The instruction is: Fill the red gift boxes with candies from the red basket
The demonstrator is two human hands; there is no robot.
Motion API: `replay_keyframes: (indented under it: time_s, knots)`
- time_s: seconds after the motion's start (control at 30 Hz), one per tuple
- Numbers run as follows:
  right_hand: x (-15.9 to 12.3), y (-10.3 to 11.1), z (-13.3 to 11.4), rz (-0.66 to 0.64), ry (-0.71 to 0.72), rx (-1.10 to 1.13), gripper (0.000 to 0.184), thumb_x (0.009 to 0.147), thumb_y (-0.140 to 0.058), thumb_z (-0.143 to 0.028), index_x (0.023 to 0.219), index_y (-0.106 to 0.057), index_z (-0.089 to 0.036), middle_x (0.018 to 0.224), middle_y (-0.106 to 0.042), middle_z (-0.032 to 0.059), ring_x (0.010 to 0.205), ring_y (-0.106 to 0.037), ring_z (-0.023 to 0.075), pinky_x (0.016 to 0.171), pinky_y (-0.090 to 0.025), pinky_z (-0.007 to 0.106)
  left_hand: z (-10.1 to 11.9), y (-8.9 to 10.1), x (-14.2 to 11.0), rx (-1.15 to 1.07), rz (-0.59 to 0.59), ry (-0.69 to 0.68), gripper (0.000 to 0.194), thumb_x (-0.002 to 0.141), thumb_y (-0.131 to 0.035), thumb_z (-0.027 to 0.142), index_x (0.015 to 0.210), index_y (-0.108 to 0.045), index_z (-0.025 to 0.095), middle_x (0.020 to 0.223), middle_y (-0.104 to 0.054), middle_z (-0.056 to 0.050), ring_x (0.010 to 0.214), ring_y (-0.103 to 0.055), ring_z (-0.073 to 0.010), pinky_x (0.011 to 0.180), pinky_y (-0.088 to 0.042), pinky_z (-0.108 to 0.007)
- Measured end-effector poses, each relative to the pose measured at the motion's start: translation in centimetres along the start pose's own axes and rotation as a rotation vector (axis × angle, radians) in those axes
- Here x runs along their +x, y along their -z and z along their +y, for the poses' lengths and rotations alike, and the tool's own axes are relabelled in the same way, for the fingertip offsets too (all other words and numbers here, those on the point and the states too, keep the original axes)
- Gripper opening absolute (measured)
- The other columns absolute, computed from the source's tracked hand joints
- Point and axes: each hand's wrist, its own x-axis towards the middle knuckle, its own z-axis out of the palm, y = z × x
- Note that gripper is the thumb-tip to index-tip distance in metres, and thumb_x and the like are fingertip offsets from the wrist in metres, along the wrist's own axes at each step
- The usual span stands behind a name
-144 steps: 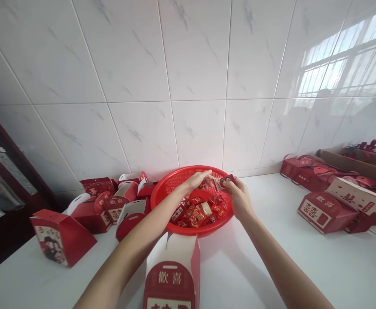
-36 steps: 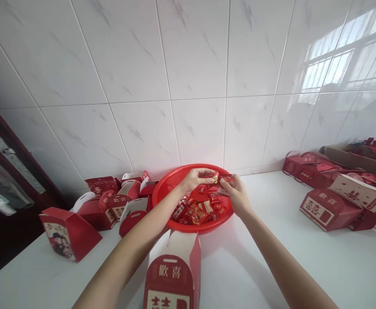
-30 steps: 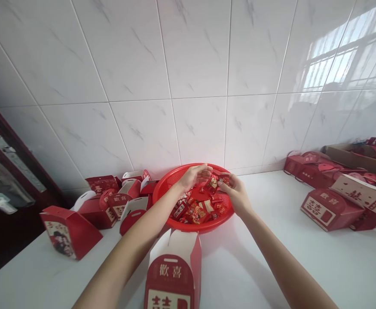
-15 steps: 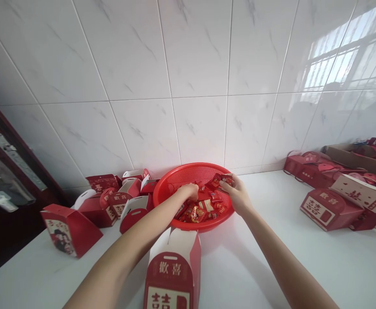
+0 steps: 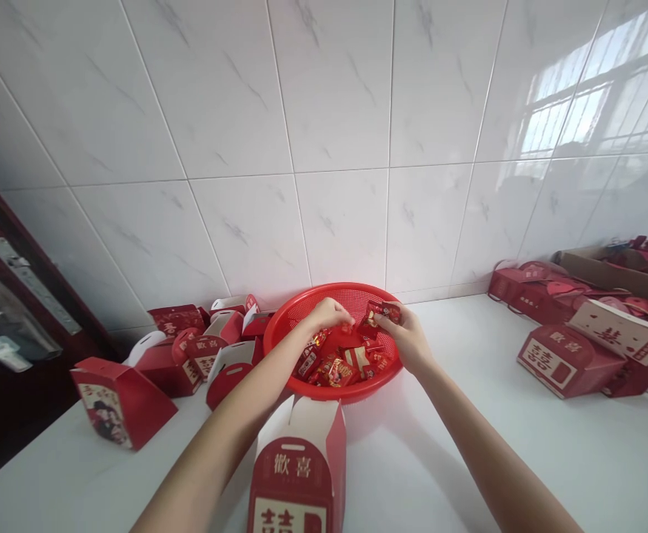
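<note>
A red plastic basket (image 5: 332,290) with perforated sides stands against the wall, holding several red-wrapped candies (image 5: 340,371), some with gold print. Over its middle is my left hand (image 5: 328,314), fingers bent down and closed at a small red candy packet (image 5: 347,328), partly hidden. My right hand (image 5: 408,337) is at the basket's right rim, thumb and fingers closed around several red candy packets (image 5: 379,314). Between my forearms, in front of the basket, stands a red and white gift box (image 5: 298,466) with its top open.
Several red gift boxes (image 5: 206,352) cluster to the left, with a tapered red box (image 5: 127,400) nearest. On the right lie more red boxes (image 5: 571,359) and a brown cardboard carton (image 5: 590,266). A tiled wall (image 5: 340,222) closes off the back of the white tabletop (image 5: 412,451).
My left hand has risen from the candies and shifted slightly right, towards my right hand. My right hand stays at the rim, its candy packets now more visible.
</note>
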Motion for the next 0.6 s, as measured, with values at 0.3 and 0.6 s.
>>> replay_keyframes:
  time_s: [0.3,0.6]
  knots:
    - [-0.2,-0.1,-0.3,0.005,0.001,-0.033,0.031,0.068,-0.081,-0.043,0.087,-0.068,-0.021,0.088,-0.076,0.0052,0.085,-0.07,0.0259,0.079,-0.057,0.041,2.0,0.2,0.3,-0.322,-0.051,-0.189,0.038,0.097,-0.063,0.036,0.129,-0.06,0.016,0.129,-0.063,-0.011,0.109,-0.065,-0.0246,0.092,-0.058,-0.046]
    - [-0.3,-0.1,-0.4,0.001,-0.018,-0.034,0.032,0.068,-0.08,-0.041,0.09,-0.069,-0.021,0.088,-0.077,0.0066,0.083,-0.071,0.0275,0.077,-0.057,0.042,1.5,0.3,0.9,-0.401,-0.067,-0.266,0.037,0.097,-0.063,0.037,0.128,-0.061,0.016,0.129,-0.063,-0.01,0.11,-0.065,-0.0256,0.092,-0.057,-0.046]
